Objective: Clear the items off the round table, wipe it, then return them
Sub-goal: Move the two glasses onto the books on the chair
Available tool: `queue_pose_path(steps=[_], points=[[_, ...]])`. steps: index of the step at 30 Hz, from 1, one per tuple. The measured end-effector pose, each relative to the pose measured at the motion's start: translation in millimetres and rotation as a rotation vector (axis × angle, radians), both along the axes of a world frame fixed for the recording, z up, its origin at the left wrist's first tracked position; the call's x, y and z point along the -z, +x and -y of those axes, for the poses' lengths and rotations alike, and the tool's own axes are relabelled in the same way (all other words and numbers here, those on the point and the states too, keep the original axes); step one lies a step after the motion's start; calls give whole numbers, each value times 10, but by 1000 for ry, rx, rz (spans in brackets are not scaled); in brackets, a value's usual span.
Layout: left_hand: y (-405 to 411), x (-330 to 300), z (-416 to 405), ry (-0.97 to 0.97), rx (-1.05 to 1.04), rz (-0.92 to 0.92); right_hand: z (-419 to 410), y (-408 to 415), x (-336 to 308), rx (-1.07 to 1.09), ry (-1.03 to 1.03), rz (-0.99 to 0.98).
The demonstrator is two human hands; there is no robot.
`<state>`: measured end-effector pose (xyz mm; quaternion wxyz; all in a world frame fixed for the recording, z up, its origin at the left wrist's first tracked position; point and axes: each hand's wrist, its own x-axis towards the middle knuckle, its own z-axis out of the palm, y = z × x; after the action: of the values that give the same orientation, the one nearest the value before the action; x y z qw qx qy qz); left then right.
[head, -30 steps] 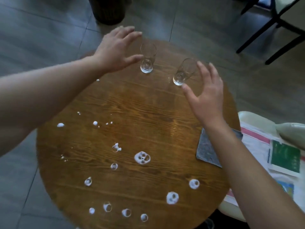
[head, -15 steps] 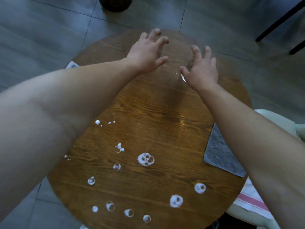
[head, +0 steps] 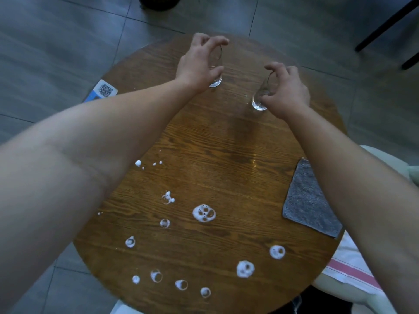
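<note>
My left hand has its fingers curled around one glass, thumb on the near side and the other fingers over the far rim. My right hand pinches the second glass in the same way, fingers bent around its upper part. Both glasses stand on the far part of the round counter, and I cannot tell if they have left the wood yet.

The glass under my right fingers looks tilted, its base toward me and to the left of my palm. If I lift it like this, I think it can slip, because clear glass is smooth and my hold is only near the top. The two glasses are apart now, but if I bring my hands together they may knock.

Nearer to me than both hands lie many white foam spots. If I put a glass down there, its bottom becomes wet and slides easily. The grey cloth lies below my right forearm, near the counter edge; my arm could drag it off when I pull back. A card with a code is left of my left wrist, on the floor I believe.
</note>
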<state>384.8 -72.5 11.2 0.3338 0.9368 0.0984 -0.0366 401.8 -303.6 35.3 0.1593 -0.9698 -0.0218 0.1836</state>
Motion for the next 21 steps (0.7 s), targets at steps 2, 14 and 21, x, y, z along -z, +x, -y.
queue_pose_path(steps=[2,14,21], points=[[-2,-21,10,9,32,-11,6,-2,8,16,29,-11],[-363,-31,10,-230,-31,35,203,-640,-108,192,374,102],[-1111,-551,34,-426,-42,60,382,-1261,-599,330,729,46]])
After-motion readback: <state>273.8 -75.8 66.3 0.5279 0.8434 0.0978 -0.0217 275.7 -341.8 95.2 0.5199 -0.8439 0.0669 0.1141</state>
